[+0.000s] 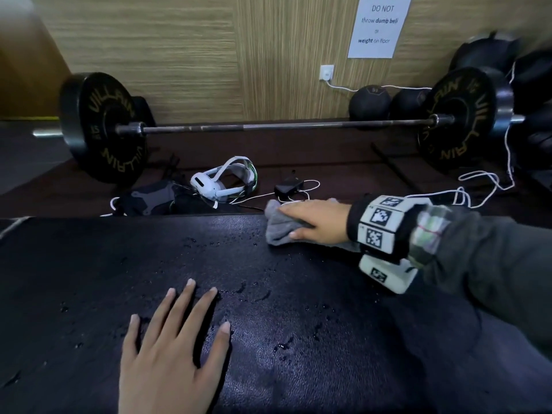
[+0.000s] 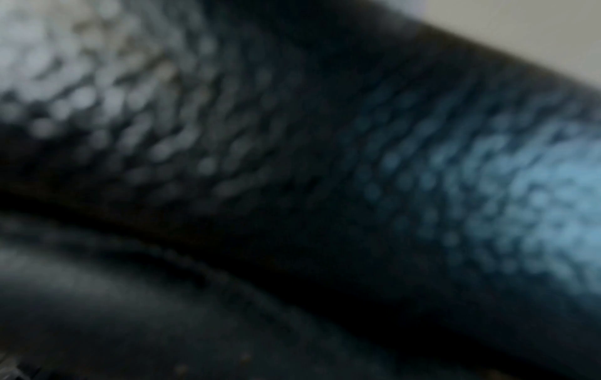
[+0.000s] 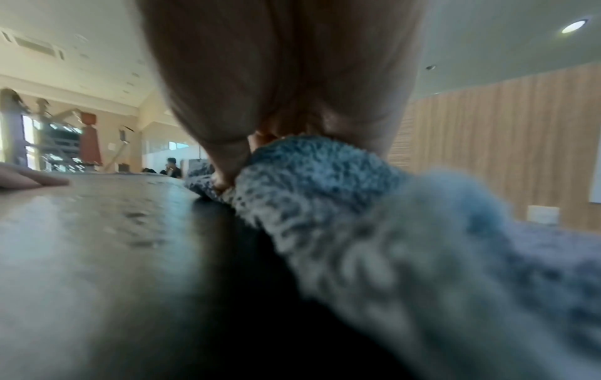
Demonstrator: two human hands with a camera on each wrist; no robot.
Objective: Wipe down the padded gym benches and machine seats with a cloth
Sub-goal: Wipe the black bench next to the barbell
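Head view: high, tilted down over the desk (image 1: pixel 298 339), facing the wood wall (image 1: pixel 179 55). Right wrist view: skimming the desk (image 3: pixel 97 231), cloth (image 3: pixel 374 205) very near at lower right. Left wrist view: pressed close, dark, blurred. Head and right wrist share desk and cloth (image 1: pixel 277 225).

This is a gym. A loaded barbell (image 1: pixel 283 126) with black VILLAIN bumper plates (image 1: pixel 103 127) lies along a wood-panelled wall, with round black weight balls (image 1: pixel 369 103) behind it. A wall notice (image 1: pixel 378 25) forbids throwing dumbbells or weights on the floor. The right wrist view shows blurred frames (image 3: pixel 55 133), probably exercise machines, across a large hall
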